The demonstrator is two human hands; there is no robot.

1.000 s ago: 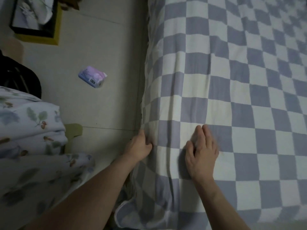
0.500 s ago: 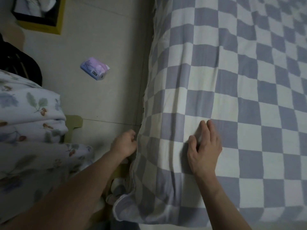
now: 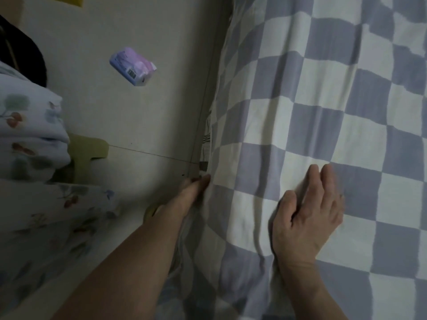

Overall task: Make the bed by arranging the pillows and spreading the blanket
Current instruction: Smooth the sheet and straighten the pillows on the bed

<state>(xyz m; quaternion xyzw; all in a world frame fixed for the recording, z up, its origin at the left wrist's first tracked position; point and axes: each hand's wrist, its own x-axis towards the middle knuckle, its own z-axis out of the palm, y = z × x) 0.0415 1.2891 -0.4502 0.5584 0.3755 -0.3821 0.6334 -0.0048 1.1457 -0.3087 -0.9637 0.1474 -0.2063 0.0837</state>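
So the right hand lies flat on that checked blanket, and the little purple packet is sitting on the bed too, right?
Not quite. The head view shows the purple packet on the floor beside the bed, not on it. The right hand does rest on the checked blanket.

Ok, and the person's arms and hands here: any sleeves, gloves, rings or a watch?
Both forearms are bare up to the frame edge, with no sleeves showing. The left hand and right hand wear no gloves. No watch or bracelet shows on either wrist. The dim light leaves rings uncertain.

Left hand's (image 3: pixel 194 188) fingers vanish behind the checkered blanket's (image 3: pixel 323 112) edge — grip unreadable.
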